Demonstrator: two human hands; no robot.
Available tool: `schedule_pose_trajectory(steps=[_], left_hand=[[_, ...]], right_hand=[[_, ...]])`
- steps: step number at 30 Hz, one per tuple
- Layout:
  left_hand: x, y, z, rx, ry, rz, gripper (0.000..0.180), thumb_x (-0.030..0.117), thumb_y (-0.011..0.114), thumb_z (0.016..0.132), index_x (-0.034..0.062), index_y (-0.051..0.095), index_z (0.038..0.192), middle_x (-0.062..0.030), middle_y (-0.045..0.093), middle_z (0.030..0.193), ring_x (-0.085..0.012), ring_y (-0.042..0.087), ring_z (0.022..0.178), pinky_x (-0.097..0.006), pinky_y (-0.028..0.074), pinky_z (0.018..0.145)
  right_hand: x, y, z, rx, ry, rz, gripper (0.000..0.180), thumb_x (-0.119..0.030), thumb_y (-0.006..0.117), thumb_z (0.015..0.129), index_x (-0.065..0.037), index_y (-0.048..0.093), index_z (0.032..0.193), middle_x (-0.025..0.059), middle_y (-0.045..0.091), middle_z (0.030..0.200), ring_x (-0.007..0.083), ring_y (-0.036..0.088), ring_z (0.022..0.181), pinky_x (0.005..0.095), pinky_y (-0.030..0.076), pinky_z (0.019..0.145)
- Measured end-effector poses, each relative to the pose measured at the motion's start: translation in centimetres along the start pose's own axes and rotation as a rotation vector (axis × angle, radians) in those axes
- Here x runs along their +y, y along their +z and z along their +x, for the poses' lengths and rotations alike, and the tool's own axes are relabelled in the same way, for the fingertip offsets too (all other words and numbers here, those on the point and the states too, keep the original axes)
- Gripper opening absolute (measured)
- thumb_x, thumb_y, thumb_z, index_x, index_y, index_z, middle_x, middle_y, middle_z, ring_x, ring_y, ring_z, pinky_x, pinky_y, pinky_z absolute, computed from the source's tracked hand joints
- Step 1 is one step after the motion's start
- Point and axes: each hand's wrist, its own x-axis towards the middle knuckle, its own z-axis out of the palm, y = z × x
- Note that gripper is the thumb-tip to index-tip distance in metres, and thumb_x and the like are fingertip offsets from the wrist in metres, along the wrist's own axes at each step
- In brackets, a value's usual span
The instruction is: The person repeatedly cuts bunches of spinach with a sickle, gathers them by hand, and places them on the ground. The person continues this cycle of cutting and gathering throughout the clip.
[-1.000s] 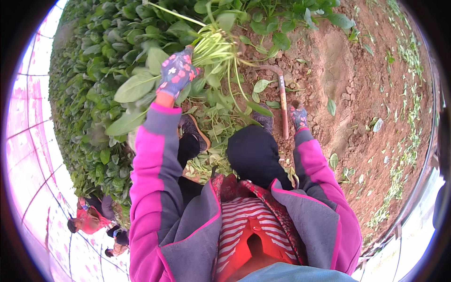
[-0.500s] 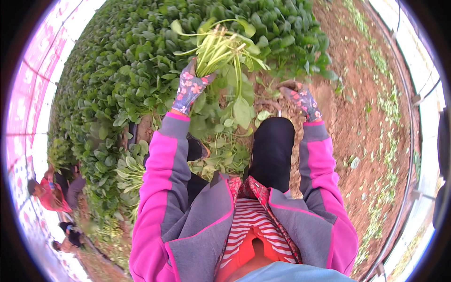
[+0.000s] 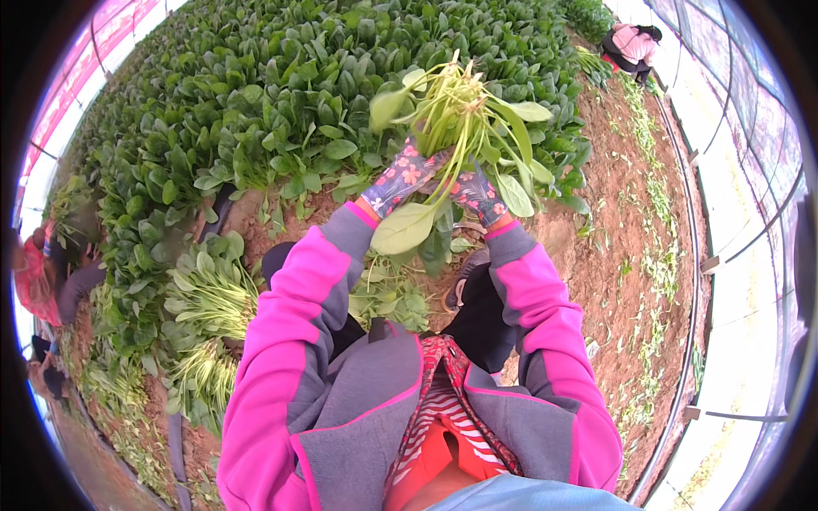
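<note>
Floral-gloved left hand [image 3: 400, 180] and right hand [image 3: 477, 194] both clasp a green leafy long-stemmed bunch [image 3: 456, 115]; loose outer leaves could slip free.

L hand [image 3: 400, 180] raised, fingers closed | R hand [image 3: 479, 194] beside it, fingers closed | both arms fwd

Bare soil [image 3: 613, 247] lies open rightward; dense spinach bed [image 3: 281, 102] and cut bundles [image 3: 209, 298] crowd the left

Bright diffuse daylight, soft shadows, sharp centre, strong fisheye bending, dark rim
</note>
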Motion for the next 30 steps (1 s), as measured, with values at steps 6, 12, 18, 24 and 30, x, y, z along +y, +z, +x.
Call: schedule_pose_trajectory(steps=[6,12,18,24,30], left_hand=[[0.0,-4.0,0.6,-0.220,0.292,0.356,0.052,0.019,0.069,0.083,0.0021,0.049,0.128,-0.0137,0.061,0.114,-0.0213,0.059,0.103,-0.033,0.048,0.088],[0.1,-9.6,1.0,0.216,0.053,-0.118,0.053,0.020,0.079,0.074,0.0038,0.054,0.119,-0.0101,0.062,0.108,-0.0182,0.061,0.097,-0.028,0.052,0.084],[-3.6,-4.2,3.0,-0.084,0.114,-0.192,0.046,0.017,0.074,0.080,0.0003,0.053,0.117,-0.0100,0.059,0.109,-0.0191,0.059,0.101,-0.031,0.053,0.083],[-5.0,-4.4,1.5,-0.138,-0.290,-0.387,0.039,0.020,0.069,0.085,0.0016,0.055,0.115,-0.0041,0.063,0.090,-0.0084,0.058,0.068,-0.020,0.046,0.049],[-3.5,-9.0,2.3,-0.052,-0.233,0.015,0.031,0.026,0.068,0.086,0.0028,0.062,0.105,0.0001,0.064,0.081,-0.0035,0.052,0.058,-0.017,0.039,0.045]], right_hand=[[0.8,-2.5,-0.5,-0.045,-0.043,-0.215,0.045,-0.019,0.032,0.101,0.000,0.027,0.142,0.0182,0.039,0.140,0.0309,0.045,0.124,0.0459,0.036,0.107],[7.2,-10.4,-1.3,-0.066,0.015,-0.413,0.048,-0.014,0.042,0.097,0.000,0.029,0.140,0.0155,0.042,0.138,0.0250,0.048,0.119,0.0409,0.043,0.101],[12.3,-13.9,-2.5,0.070,0.624,0.499,0.056,-0.013,0.066,0.083,-0.003,0.042,0.133,0.0071,0.062,0.101,0.0179,0.062,0.081,0.0311,0.054,0.075],[8.3,-11.4,-2.2,-0.049,0.366,-0.575,0.043,-0.013,0.061,0.085,-0.005,0.050,0.126,0.0098,0.062,0.102,0.0146,0.062,0.077,0.0245,0.051,0.066],[4.9,-10.6,-1.9,-0.155,0.414,-0.733,0.030,-0.013,0.060,0.084,-0.005,0.058,0.113,0.0067,0.064,0.091,0.0144,0.061,0.075,0.0253,0.048,0.065]])
